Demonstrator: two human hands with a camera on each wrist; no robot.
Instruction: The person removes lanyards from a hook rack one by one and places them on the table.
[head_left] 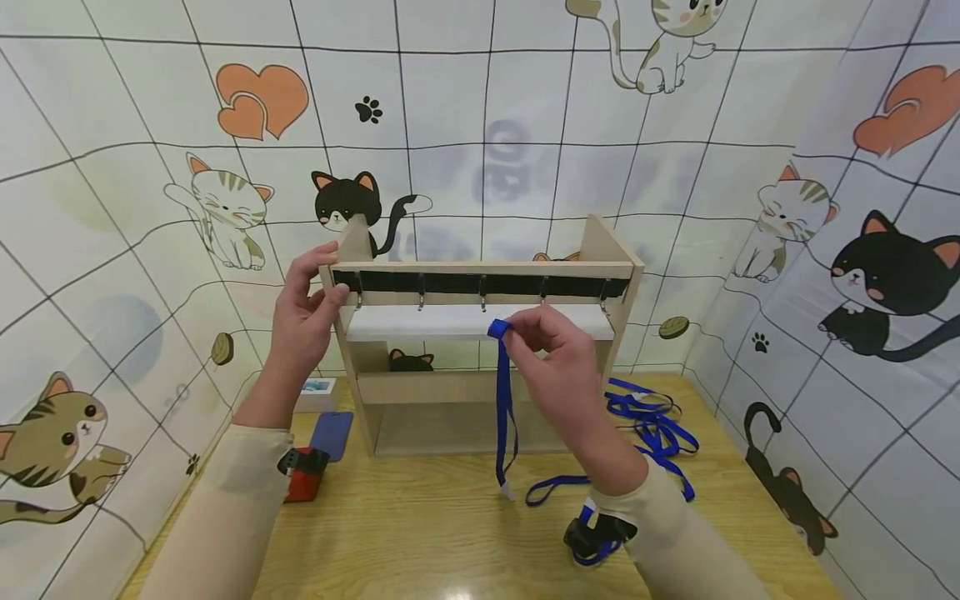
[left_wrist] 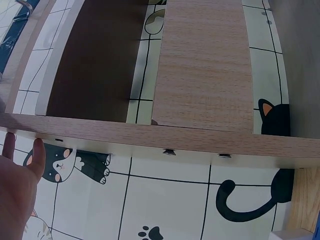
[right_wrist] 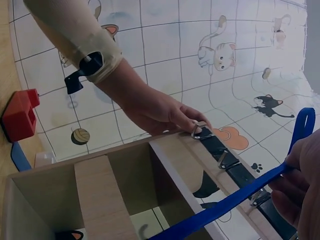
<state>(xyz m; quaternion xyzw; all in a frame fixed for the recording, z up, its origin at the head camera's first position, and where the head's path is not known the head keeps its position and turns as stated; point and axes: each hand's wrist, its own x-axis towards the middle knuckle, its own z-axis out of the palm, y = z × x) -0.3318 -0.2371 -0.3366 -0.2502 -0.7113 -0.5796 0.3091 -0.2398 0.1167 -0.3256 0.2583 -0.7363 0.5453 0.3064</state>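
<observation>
A small wooden shelf rack (head_left: 480, 387) stands on the table, with a black strip (head_left: 450, 285) bearing several metal hooks along its upper front. My left hand (head_left: 303, 308) holds the rack's upper left corner, its thumb at the front edge. In the left wrist view, fingertips (left_wrist: 37, 150) touch the side panel's edge. In front of the hooks, my right hand (head_left: 555, 350) pinches a blue lanyard (head_left: 504, 408) near its looped top; the rest hangs down. The right wrist view shows the lanyard strap (right_wrist: 220, 207) stretching from these fingers across the rack. No hook visibly carries a lanyard.
More blue lanyards (head_left: 652, 425) lie tangled right of the rack, with one strand reaching forward under my right wrist. On the left are a blue card-like piece (head_left: 330, 435), a red object (right_wrist: 21, 116) and a white box (head_left: 315, 396). Cat-printed sheeting (head_left: 480, 100) surrounds the table.
</observation>
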